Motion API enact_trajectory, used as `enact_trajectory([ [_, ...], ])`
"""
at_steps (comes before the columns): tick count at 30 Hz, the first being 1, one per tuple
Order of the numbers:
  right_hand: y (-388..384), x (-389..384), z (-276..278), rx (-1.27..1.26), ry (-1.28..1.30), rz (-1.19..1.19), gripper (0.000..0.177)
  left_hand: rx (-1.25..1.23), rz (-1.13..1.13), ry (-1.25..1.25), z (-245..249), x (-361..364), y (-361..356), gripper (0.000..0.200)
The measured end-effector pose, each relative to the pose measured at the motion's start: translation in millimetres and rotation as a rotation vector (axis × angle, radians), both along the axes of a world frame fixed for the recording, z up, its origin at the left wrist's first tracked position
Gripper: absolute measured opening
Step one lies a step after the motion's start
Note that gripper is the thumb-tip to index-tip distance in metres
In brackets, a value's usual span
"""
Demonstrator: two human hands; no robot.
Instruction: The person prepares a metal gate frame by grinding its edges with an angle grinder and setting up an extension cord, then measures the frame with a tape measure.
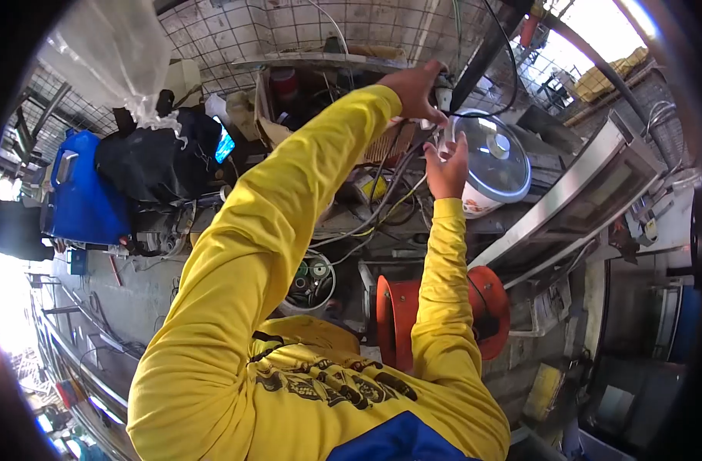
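My left hand (414,88) reaches across to the back of the bench, its fingers closed around a white electrical socket (444,97) by the dark post. Just below it, my right hand (448,170) pinches a white plug (446,138) between thumb and fingers. The two white pieces are close together, partly covered by my fingers. A black cable (489,114) loops away to the right from beside the socket. Right by my right hand stands a white rice cooker (498,157) with a glass lid.
A cardboard box (268,107) of odds and ends lies left of my hands. Tangled cables (381,207) hang over the bench edge. Below are an orange drum-shaped fan (393,323) and a white bucket (311,303). A blue jug (86,188) and black bag (162,157) stand left; a metal frame (558,196) leans right.
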State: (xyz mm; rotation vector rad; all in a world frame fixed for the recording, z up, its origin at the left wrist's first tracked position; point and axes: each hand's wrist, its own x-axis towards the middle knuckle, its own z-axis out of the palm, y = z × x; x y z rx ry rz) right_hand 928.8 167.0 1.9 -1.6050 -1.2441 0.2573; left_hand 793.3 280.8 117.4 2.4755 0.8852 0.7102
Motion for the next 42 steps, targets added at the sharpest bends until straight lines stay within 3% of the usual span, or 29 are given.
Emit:
enact_trajectory([
  [4, 6, 6, 13, 0.031, -0.274, -0.01, 0.066, 0.012, 0.022, 0.028, 1, 9, 4, 0.092],
  [5, 4, 6, 21, 0.041, -0.261, 0.007, 0.059, 0.051, 0.046, 0.045, 3, 11, 1, 0.09],
  [8, 6, 9, 36, 0.095, -0.363, -0.014, 0.058, 0.009, 0.091, 0.155, 15, 13, -7, 0.089],
  [13, 1, -4, 48, 0.109, -0.21, -0.013, 0.045, 0.167, 0.064, 0.148, 10, 14, 5, 0.084],
  [23, -9, 8, 45, 0.11, -0.041, -0.054, 0.027, 0.179, 0.057, 0.139, 13, 14, 15, 0.073],
  [29, -23, 16, 56, 0.084, -0.068, -0.016, 0.023, 0.043, 0.037, 0.089, 4, 6, 11, 0.084],
  [32, -33, 10, 70, 0.063, -0.024, -0.041, 0.024, 0.041, 0.005, -0.13, -13, -5, 10, 0.094],
  [36, -31, 11, 72, 0.223, -0.143, 0.006, 0.024, 0.142, 0.132, -0.496, -16, -67, -48, 0.071],
  [38, -37, -27, 95, 0.309, 0.071, 0.022, 0.023, 0.161, 0.125, -0.673, -42, -116, -101, 0.043],
  [39, -38, -51, 103, 0.389, 0.055, 0.003, 0.024, 0.09, 0.214, -0.616, -65, -143, -133, 0.033],
  [40, -41, -74, 108, 0.468, 0.04, -0.017, 0.027, -0.03, 0.165, -0.649, -83, -169, -171, 0.024],
  [41, -57, -103, 112, 0.327, -0.135, -0.063, 0.024, -0.013, 0.206, -0.508, -127, -200, -196, 0.018],
  [42, -69, -139, 103, 0.392, -0.135, 0.122, 0.028, -0.193, 0.246, -0.393, -147, -233, -240, 0.019],
])
